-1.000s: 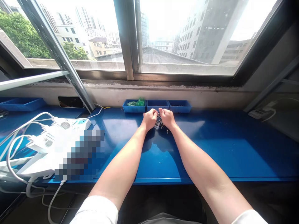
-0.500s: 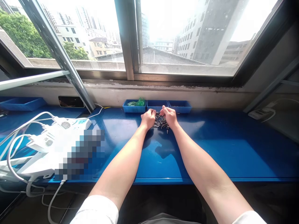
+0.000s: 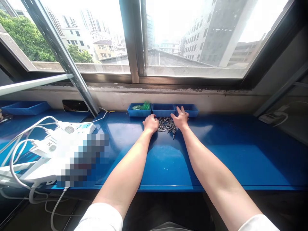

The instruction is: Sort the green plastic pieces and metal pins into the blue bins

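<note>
A pile of small, thin metal pieces, like screws or rivets, lies on the blue tabletop between my hands. My left hand rests at the pile's left edge with its fingers curled; what they hold, if anything, is hidden. On the other side, my right hand has its fingers spread at the pile's right edge, before the right blue bin. One piece lies nearest to me, at the front of the pile. Behind the pile is the middle blue bin.
A left blue bin holds a green plastic bag. White power strips and adapters with cables cover the table's left side, beside a blurred-out patch. A metal post rises behind them. Another person's fingers show at the far left.
My right hand has gone from a closed pinch over the pile to spread fingers, slightly further right. My left hand stays about in place. More of the pile shows.
</note>
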Available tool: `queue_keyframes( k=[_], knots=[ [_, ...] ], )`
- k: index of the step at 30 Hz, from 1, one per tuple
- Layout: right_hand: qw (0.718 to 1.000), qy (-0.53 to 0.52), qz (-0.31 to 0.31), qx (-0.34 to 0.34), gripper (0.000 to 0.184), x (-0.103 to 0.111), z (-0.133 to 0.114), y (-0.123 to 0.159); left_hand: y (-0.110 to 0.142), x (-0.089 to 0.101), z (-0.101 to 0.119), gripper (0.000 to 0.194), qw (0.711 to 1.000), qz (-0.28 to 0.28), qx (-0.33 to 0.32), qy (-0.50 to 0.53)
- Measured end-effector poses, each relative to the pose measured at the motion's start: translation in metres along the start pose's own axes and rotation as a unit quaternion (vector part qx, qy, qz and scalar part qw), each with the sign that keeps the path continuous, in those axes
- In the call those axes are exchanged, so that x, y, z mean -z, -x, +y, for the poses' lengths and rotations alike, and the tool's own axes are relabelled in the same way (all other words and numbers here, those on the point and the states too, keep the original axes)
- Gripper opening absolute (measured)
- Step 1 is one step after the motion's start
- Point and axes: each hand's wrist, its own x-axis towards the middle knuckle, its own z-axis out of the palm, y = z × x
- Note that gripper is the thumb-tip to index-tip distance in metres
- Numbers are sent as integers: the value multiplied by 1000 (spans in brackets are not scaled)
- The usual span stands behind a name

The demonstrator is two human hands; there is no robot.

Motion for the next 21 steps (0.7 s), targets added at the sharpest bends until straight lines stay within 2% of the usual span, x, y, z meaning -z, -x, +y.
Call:
queue_keyframes(
  k=[2, 4, 6, 9, 14, 17, 21],
  knots=[
    [1000, 2, 21, 7, 60, -1, 0, 2, 1, 1, 0, 34, 1000, -2, -5, -7],
    [998, -5, 56, 28, 47, -2, -1, 4, 1, 2, -1, 35, 1000, -5, -12, -17],
    [997, -11, 60, 56, 33, -3, -1, 6, 2, 2, -1, 35, 999, -9, -24, -32],
    [997, 11, -4, 75, 26, -6, -1, 8, 2, 0, 0, 35, 996, -18, -57, -59],
    [988, 102, -81, 80, 37, -16, -1, 12, 4, -3, 2, 37, 989, -53, -118, -74],
    [977, 142, -130, 87, 35, -19, -4, 15, 6, -5, 2, 39, 982, -88, -142, -91],
    [970, 152, -156, 105, 31, -18, -7, 17, 7, -6, 2, 39, 979, -99, -151, -99]
  ],
)
